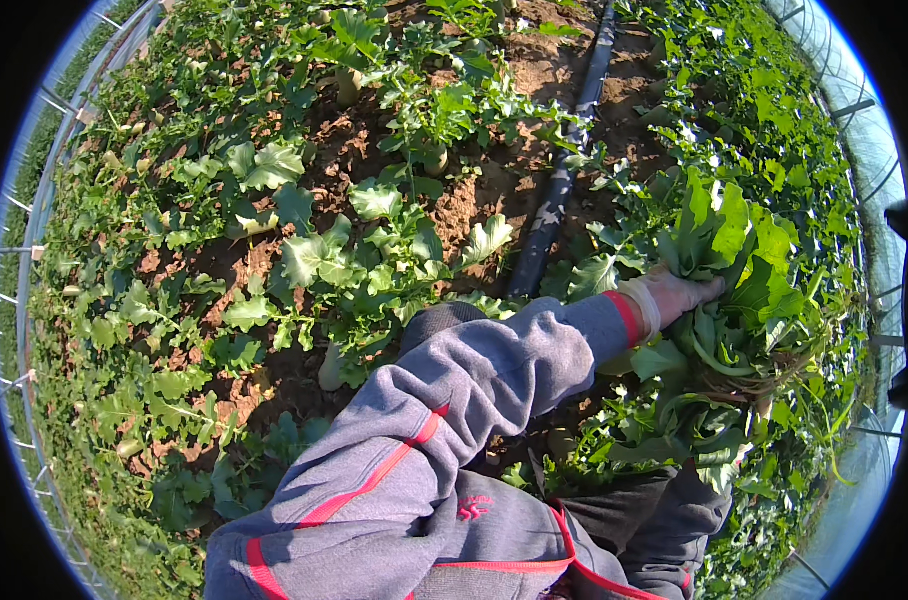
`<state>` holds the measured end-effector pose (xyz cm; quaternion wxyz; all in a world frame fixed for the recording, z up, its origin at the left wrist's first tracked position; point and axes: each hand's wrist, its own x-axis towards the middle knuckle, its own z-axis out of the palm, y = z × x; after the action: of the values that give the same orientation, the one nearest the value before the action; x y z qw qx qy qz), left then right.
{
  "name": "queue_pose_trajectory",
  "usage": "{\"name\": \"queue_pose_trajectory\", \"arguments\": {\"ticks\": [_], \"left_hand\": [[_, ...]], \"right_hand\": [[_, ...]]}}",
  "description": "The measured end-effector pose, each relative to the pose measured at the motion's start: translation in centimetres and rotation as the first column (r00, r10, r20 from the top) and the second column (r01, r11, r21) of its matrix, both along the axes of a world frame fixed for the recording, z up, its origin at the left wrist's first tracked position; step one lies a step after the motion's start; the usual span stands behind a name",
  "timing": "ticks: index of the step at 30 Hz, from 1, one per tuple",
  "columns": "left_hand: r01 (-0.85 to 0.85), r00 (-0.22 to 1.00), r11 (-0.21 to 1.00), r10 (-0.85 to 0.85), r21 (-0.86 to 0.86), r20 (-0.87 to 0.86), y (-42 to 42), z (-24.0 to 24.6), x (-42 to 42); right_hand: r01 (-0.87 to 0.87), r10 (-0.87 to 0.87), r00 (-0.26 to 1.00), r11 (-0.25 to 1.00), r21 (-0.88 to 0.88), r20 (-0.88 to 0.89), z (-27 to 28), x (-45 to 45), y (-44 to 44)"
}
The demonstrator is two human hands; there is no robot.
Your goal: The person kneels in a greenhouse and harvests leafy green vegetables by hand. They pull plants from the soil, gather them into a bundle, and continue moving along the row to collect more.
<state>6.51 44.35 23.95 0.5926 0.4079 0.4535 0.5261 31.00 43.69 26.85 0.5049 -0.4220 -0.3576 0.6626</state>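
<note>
My left hand [675, 298], in a thin translucent glove, reaches across to the right. Its fingers close on a bunch of large green leaves [754, 262]. Lower in this bunch, tangled pale stems and thin strands [769, 367] show, with more folded leaves beneath. My right sleeve [671, 517] comes up from below towards these lower leaves. Only a small pale patch of what looks like my right hand [743, 452] shows there; leaves cover the rest, so its grip is hidden.
Leafy radish-like plants [379, 255] grow in brown soil [454, 210], several with pale green roots [349, 86] standing above ground. A dark irrigation hose [551, 210] runs between rows. Clear plastic film [874, 225] and a metal frame [30, 255] border both sides. My dark shoe or knee [443, 319] is before me.
</note>
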Motion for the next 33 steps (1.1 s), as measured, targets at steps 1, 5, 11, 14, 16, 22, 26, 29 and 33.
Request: {"name": "queue_pose_trajectory", "arguments": {"ticks": [1, 5, 11, 14, 16, 22, 26, 29, 33], "left_hand": [[0.035, 0.999, 0.999, -0.035, 0.037, 0.017, -0.2, 0.1, 0.2], [0.208, 0.978, 0.96, -0.209, 0.188, -0.016, -0.9, -0.4, 1.1], [0.545, 0.753, 0.838, -0.507, -0.035, -0.421, -0.7, -3.6, 3.2], [0.717, 0.336, 0.694, -0.263, 0.065, -0.904, -0.8, -4.3, 3.9], [0.512, 0.641, 0.858, -0.352, 0.039, -0.682, -0.8, -3.7, 3.7], [0.205, 0.961, 0.87, -0.265, 0.448, 0.075, -1.8, -0.3, 1.5], [0.24, 0.873, 0.803, 0.067, 0.545, -0.483, -2.8, 0.5, 3.0], [0.225, 0.829, 0.768, 0.172, 0.6, -0.532, -2.5, 0.2, 3.2], [0.202, 0.887, 0.806, 0.09, 0.556, -0.453, -2.5, -0.5, 3.5]], "right_hand": [[0.003, -0.003, 1.0, 1.0, 0.0, -0.006, 0.1, 0.1, -0.1], [0.01, -0.011, 1.0, 1.0, -0.007, -0.018, 0.2, 0.1, -0.4], [-0.003, 0.002, 0.999, 1.0, -0.015, -0.043, 0.8, -0.2, -0.7], [-0.032, 0.031, 0.998, 0.999, -0.014, -0.059, 1.4, -0.3, -0.9], [-0.09, 0.089, 0.993, 0.996, -0.01, -0.08, 1.9, -0.1, -1.0], [0.01, -0.023, 0.995, 0.99, -0.143, -0.093, 1.8, -0.8, 0.4], [0.203, -0.202, 0.969, 0.979, -0.01, -0.14, -0.4, -3.8, 1.2], [0.118, -0.106, 0.983, 0.99, 0.076, -0.148, -1.0, -5.4, 0.7], [-0.071, 0.065, 0.996, 0.991, 0.109, 0.058, 0.6, -5.4, 0.7]]}}
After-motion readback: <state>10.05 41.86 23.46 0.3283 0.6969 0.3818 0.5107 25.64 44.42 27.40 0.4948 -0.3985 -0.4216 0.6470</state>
